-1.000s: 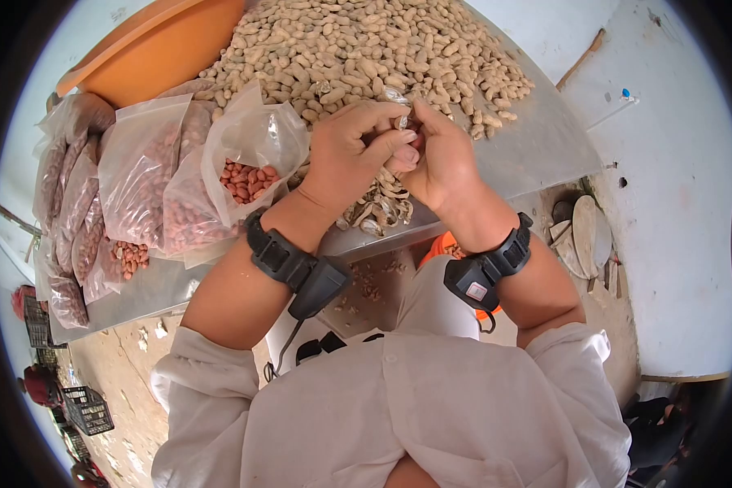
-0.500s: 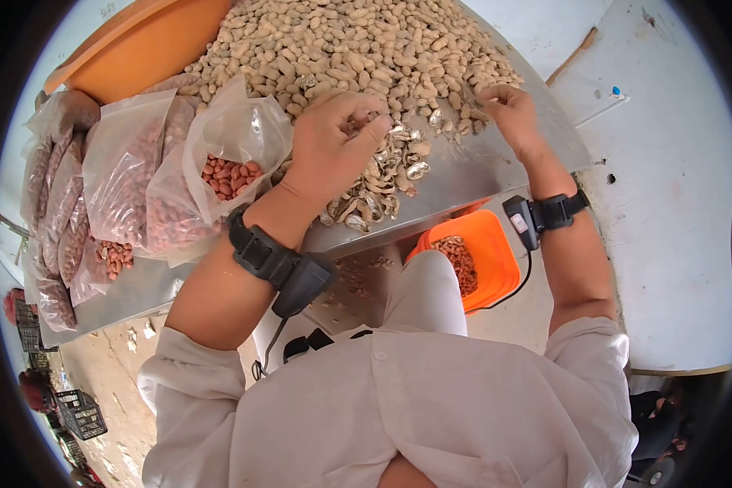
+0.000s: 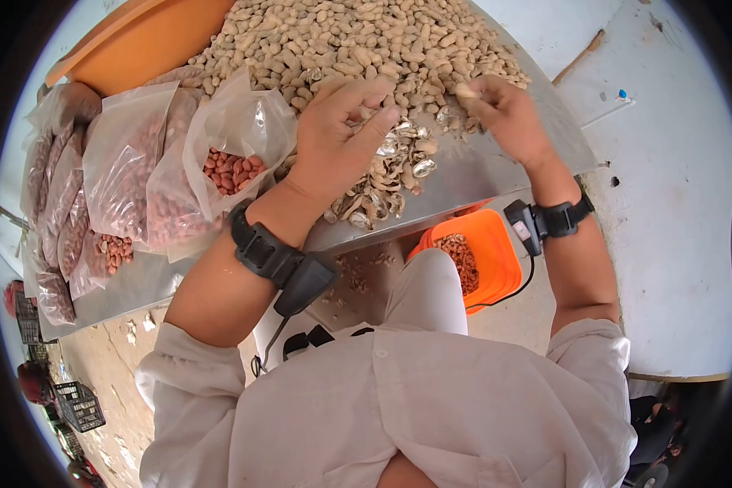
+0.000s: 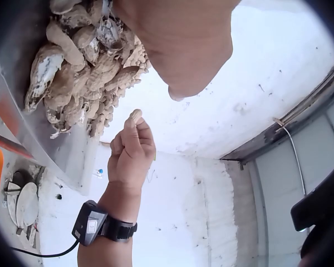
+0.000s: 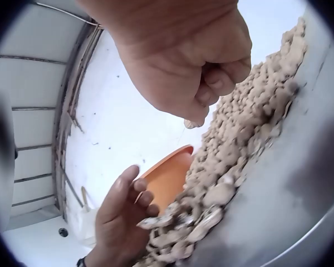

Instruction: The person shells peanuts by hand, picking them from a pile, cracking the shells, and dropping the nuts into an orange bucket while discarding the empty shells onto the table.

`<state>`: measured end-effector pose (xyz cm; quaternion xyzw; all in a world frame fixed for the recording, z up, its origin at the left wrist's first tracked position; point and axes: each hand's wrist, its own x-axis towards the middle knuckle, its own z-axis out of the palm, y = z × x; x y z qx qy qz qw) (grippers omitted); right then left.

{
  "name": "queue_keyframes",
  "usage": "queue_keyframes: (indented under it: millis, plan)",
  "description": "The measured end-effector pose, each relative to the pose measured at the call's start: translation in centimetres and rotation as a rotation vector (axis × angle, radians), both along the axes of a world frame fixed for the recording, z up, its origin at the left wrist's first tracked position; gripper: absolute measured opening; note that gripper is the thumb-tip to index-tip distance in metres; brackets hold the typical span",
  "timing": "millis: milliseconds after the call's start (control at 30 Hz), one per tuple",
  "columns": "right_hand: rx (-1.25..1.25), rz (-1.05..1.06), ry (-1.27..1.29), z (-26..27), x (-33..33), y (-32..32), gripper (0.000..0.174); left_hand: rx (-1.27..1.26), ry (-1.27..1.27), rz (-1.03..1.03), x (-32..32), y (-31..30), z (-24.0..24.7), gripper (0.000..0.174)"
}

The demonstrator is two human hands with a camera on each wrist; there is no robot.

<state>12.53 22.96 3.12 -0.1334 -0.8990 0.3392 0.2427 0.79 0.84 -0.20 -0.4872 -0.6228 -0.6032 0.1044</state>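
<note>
My right hand (image 3: 510, 118) pinches one unshelled peanut (image 3: 467, 91) between thumb and fingertips, above the right side of the peanut heap (image 3: 342, 41). In the left wrist view that peanut (image 4: 136, 114) shows at the tips of the right hand (image 4: 131, 153). My left hand (image 3: 337, 134) hovers over broken shells (image 3: 374, 191) at the table's near edge, thumb apart from loosely bent fingers. The right wrist view shows the left hand (image 5: 119, 219) beside the shells (image 5: 203, 225), with nothing visible in its grasp.
Plastic bags of red kernels (image 3: 130, 175) lie on the left, one standing open (image 3: 234, 172). An orange basin (image 3: 142, 45) is at the back left. Below the metal table's edge (image 3: 455, 199) stands an orange bucket (image 3: 496, 260) with kernels or skins inside.
The hands, together a second ago, have separated. The right hand went right to the heap, then came slightly back left with a peanut. The left hand's thumb and fingers have spread somewhat.
</note>
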Motion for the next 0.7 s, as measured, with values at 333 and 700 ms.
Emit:
queue_keyframes:
  millis: [333,700]
  plan:
    - [-0.219,0.352,0.076,1.1,-0.8,-7.7,0.013,-0.035,-0.011,-0.112,0.2,-0.4,0.6,0.023]
    - [-0.859,0.472,0.420,-1.5,-1.8,-9.4,0.015,-0.005,-0.518,-0.352,0.2,-0.2,0.1,0.024]
